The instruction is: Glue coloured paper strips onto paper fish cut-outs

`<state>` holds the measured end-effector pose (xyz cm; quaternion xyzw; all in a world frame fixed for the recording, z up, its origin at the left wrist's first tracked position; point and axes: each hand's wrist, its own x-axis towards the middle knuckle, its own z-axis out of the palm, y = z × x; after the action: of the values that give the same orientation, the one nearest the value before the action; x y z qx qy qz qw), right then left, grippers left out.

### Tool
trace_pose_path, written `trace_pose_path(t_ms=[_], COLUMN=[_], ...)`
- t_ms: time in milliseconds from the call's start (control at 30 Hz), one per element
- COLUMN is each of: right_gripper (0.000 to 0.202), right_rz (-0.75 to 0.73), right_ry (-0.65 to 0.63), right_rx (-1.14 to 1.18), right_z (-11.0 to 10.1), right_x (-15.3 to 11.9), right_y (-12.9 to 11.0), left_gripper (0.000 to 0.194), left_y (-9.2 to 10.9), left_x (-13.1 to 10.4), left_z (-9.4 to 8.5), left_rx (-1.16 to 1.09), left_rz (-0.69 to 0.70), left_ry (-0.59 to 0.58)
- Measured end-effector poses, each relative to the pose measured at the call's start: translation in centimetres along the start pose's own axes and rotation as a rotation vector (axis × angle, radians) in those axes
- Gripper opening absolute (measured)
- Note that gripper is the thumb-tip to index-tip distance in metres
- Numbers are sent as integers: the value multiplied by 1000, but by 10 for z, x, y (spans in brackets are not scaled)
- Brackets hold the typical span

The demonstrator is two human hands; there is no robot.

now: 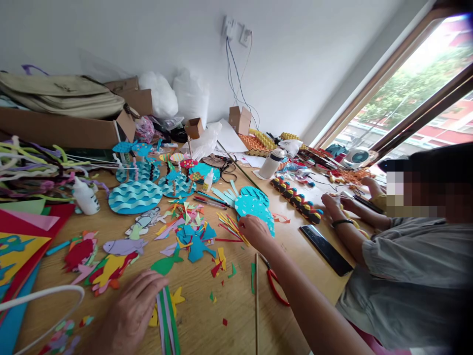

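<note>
Low in the view, my left hand point(135, 301) lies with its fingers stretched out, fingertips at a green paper fish point(168, 264) and long green and lilac paper strips point(169, 325). A yellow paper fish point(177, 299) is just beyond the strips. My right hand point(254, 230) reaches across the table to the thin yellow and red paper strips point(231, 228), beside a turquoise disc point(258, 199). Its fingers are curled under, and whatever they pinch is hidden. Blue paper cut-outs point(195, 241) lie between the hands.
Red-handled scissors point(275, 286) and a thin stick point(257, 305) lie near my right forearm. Paper fish point(123, 246), a glue bottle point(85, 196) and wavy blue discs point(135, 197) are at left. A co-worker point(406, 256) sits at right, near a black phone point(325, 250).
</note>
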<state>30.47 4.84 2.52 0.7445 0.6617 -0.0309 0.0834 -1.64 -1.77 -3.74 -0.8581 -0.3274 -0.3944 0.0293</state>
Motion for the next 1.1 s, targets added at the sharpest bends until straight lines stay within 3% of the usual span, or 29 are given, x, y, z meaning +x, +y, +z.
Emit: trace_pose_path(t_ms=[300,567,867,1100], right_gripper=[23,27,18,21], right_rz=[20,45,-81,-133], right_ry=[-58,32,25,49], right_rx=[14,50,89,84], right_z=[6,-2,5,-5], right_x=[-8,-12,-15,-1], right_y=[-7,-4,-17,-27], left_gripper=[30,28,29,31], left_y=[3,2,2,2], left_x=[13,11,14,13], left_z=[-8,-7,-9,-9], left_rx=[-14,-17,-7,-15], left_rz=[61,27,54,49], left_ry=[-1,-5,7,-22])
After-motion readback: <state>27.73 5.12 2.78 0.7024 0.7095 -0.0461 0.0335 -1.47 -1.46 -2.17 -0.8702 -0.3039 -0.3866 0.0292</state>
